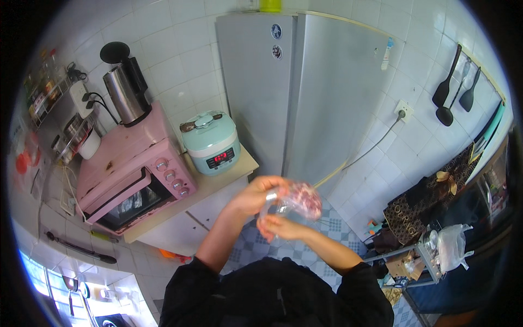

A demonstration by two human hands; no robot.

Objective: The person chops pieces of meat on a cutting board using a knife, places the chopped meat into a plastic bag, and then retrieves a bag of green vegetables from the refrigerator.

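Note:
A clear plastic bag with red and white raw meat (305, 200) hangs in front of my body, above the tiled floor. My left hand (258, 193) grips the bag's gathered plastic at the upper left, thumb and fingers pinched together. Lower down, the fingers of my right hand (282, 227) are closed on another part of the loose plastic. The meat bulges to the right of both hands, slightly blurred. Hidden by the fingers is the exact place where each hand pinches the film.
A mint-green rice cooker (210, 143) with a lit display stands beside a pink toaster oven (132, 171) on a white cabinet (175, 235). An electric kettle (126, 94) with raised lid tops the oven. Ahead is a grey refrigerator (331, 94); at right, a metal rack (423, 261).

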